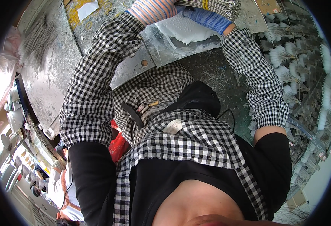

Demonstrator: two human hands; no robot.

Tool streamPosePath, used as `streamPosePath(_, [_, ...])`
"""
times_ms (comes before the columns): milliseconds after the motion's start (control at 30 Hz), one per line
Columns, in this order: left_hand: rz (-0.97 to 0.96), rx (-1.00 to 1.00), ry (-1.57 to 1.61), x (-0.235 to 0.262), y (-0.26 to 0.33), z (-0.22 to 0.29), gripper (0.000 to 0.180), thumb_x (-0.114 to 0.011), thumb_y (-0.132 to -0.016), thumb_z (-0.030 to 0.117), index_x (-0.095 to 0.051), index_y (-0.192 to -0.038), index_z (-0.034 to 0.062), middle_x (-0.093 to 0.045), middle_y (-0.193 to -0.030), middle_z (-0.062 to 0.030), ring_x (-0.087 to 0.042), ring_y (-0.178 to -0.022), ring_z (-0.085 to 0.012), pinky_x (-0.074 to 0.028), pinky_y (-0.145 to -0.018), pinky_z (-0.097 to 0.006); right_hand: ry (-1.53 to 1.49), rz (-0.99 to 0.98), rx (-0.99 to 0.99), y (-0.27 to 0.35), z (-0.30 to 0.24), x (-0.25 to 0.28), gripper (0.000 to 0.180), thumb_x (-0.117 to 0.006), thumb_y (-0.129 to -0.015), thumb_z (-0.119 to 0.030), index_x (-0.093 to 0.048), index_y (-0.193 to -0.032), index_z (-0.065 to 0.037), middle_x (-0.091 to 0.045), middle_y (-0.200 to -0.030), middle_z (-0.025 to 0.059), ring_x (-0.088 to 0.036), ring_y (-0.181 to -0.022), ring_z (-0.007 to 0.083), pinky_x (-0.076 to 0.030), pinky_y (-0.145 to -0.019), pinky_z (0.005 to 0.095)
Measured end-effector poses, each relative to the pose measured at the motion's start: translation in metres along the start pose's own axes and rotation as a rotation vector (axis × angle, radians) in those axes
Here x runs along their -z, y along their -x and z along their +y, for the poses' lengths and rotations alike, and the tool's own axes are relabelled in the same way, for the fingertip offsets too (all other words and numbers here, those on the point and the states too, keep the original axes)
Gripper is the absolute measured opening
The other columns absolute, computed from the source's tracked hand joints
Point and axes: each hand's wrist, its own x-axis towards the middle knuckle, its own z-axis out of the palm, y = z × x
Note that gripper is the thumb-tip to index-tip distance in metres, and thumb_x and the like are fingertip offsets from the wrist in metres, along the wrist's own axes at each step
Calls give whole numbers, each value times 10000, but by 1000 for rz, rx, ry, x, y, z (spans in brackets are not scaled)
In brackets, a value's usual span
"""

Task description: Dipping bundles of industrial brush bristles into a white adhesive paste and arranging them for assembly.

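Note:
A bundle of twisted wire stems (220, 6) with looped ends spans between my hands at the top edge, a yellow band around it. My left hand (154, 11), in an orange-and-white striped glove, is closed at the bundle's left end; its fingertips are cut off or hidden. Under the bundle lies my right hand (207, 19) in a blue glove, closed against the wires, with its fingers partly hidden. Just below both hands, thick white paste (186, 30) is spread on a metal plate (129, 69) with a round hole.
Loose thin wires or bristles (39, 41) lie on the worn worktop at the left. A white paper (87, 10) rests on a yellow-stained patch. Rows of white-tipped brushes (286, 54) stand along the right. Another person's sleeve (56, 184) shows at lower left.

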Motion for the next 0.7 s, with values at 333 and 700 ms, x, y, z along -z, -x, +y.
streamPosePath(333, [33, -11, 42, 2, -4, -4, 462, -743, -717, 114, -603, -1157, 127, -681, -979, -123, -637, -947, -358, -508, -828, -445, 191, 111, -126, -2, 4, -18, 438, -626, -932, -409, -641, -1224, -83, -693, -1132, 105, -660, -1020, 255, -520, -939, 366])
streamPosePath(700, [972, 847, 1190, 65, 56, 59, 440, -720, -898, 157, -547, -1265, -13, -637, -1213, -161, -605, -1161, -260, -469, -1032, -392, -107, 739, -150, 16, -133, 80, 184, -757, -866, -98, -726, -1038, -43, -732, -898, 37, -632, -709, 71, -525, -659, 218])
